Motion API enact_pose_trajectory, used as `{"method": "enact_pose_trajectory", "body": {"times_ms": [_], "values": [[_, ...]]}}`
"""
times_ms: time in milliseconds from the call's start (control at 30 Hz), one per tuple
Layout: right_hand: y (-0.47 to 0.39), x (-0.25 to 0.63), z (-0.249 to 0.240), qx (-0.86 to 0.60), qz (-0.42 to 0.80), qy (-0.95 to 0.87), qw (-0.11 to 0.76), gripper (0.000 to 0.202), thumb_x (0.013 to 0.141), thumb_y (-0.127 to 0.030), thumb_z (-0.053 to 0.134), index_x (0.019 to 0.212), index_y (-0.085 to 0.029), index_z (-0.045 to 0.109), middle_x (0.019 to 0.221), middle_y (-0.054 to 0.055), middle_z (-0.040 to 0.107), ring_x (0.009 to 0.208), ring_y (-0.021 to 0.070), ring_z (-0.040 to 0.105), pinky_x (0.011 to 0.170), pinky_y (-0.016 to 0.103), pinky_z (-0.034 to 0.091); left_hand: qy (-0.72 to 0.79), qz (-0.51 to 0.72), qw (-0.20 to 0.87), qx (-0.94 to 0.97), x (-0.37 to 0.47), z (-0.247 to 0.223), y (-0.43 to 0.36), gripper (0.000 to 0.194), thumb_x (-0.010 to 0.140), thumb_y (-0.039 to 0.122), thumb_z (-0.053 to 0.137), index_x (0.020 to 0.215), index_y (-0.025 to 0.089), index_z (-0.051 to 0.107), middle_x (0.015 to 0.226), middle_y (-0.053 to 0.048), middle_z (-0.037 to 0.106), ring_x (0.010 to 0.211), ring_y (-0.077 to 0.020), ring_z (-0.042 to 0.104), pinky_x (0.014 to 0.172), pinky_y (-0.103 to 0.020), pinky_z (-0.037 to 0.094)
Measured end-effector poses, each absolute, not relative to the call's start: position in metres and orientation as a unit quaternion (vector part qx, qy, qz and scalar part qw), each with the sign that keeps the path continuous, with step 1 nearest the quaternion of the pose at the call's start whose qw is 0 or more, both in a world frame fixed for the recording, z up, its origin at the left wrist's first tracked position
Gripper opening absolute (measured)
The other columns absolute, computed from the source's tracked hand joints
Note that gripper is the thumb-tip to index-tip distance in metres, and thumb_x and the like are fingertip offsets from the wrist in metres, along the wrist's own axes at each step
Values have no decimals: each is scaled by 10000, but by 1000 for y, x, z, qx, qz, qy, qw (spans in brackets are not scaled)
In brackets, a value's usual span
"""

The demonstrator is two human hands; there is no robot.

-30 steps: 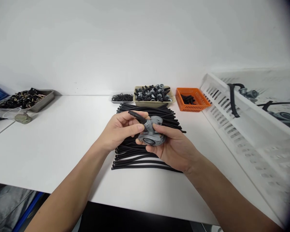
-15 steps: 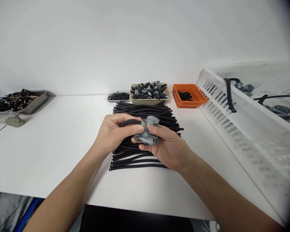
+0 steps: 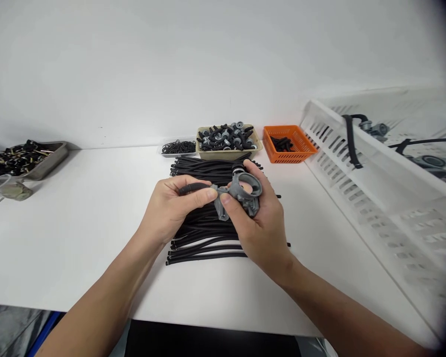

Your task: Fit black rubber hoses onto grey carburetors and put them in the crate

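Observation:
Over the middle of the table, my right hand (image 3: 263,218) is closed around a grey carburetor body (image 3: 241,191) with a round open mouth facing up and right. My left hand (image 3: 176,206) pinches a short black rubber hose (image 3: 195,187) between thumb and fingers, at the carburetor's left side. The hose end meets the carburetor under my left fingertips, so the joint itself is partly hidden. Below both hands lies a stack of long black hoses (image 3: 208,252) on the white table.
Behind the stack stand a clear tray of black rings (image 3: 178,148), a beige bin (image 3: 228,154) of small hosed parts and an orange basket (image 3: 290,157). A large white basket (image 3: 375,198) is at right. At far left sits a metal tray (image 3: 54,161) of black parts.
My right hand has turned the carburetor so its round mouth now faces up and right. My left hand keeps its pinch on the hose and has shifted slightly left.

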State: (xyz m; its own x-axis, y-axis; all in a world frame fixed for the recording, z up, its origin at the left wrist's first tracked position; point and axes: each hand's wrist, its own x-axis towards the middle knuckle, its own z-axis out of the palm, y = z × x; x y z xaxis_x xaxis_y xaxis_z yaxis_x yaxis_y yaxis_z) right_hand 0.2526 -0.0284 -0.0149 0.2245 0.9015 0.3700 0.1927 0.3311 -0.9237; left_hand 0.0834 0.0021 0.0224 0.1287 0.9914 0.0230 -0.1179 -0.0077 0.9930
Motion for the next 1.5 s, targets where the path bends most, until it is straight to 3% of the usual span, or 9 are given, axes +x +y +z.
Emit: {"method": "enact_pose_trajectory", "body": {"times_ms": [267,367,533,700,933,1067,1233,1367,1500], "values": [[-16,261,-18,-474,303,-583,586,653,930,-348,721,1553,-273,540,1281,84,742,1287,315,683,1163,599,531,407,496,586,495,81,11,14,297,642,348,1025,872,246,866,804,-4,795,712,-84,688,746,-201,582],[-12,263,-16,-478,296,-592,578,651,931,-348,707,1551,-239,540,1361,109,724,1338,323,660,1185,589,517,409,483,577,516,79,9,15,320,696,383,998,963,261,872,885,-16,811,785,-94,708,783,-199,587],[-10,262,-17,-465,238,-626,579,645,943,-319,688,1552,-178,530,1476,151,672,1398,327,625,1210,537,506,443,472,552,526,76,7,17,373,681,439,1000,967,236,874,789,-17,785,708,-76,671,713,-167,571],[-9,264,-20,-454,183,-659,572,633,963,-292,672,1563,-181,503,1367,145,717,1339,322,656,1147,512,558,455,467,591,475,78,12,17,394,622,398,1034,923,206,868,757,-20,777,648,-65,676,673,-146,591],[-6,266,-20,-424,125,-694,568,630,987,-254,626,1592,-201,457,1203,137,715,1092,288,713,977,473,630,460,460,617,443,82,16,16,376,633,422,1027,867,180,861,715,-28,766,610,-64,678,606,-122,583],[-6,265,-17,-442,172,-668,574,629,967,-265,663,1564,-156,498,1318,158,717,1235,300,694,1071,473,597,452,480,604,447,80,12,16,386,571,338,1057,895,229,876,800,-27,815,677,-84,725,701,-158,621],[-8,265,-13,-466,293,-601,579,667,930,-343,718,1541,-149,534,1487,159,665,1413,316,610,1232,519,475,422,502,543,525,79,8,18,327,630,256,1020,926,267,880,1006,-38,846,932,-151,766,904,-248,618],[-7,264,-10,-483,379,-550,566,677,898,-395,752,1520,-210,560,1352,106,742,1346,312,657,1197,541,501,427,505,474,582,79,9,18,311,631,288,1006,914,265,880,997,-46,831,942,-194,751,867,-304,609],[-7,264,-9,-492,401,-543,550,678,893,-424,752,1501,-184,574,1338,118,749,1284,314,692,1163,546,530,465,483,431,604,78,11,16,305,667,359,994,928,256,876,907,-40,816,845,-177,725,808,-302,590]]}}
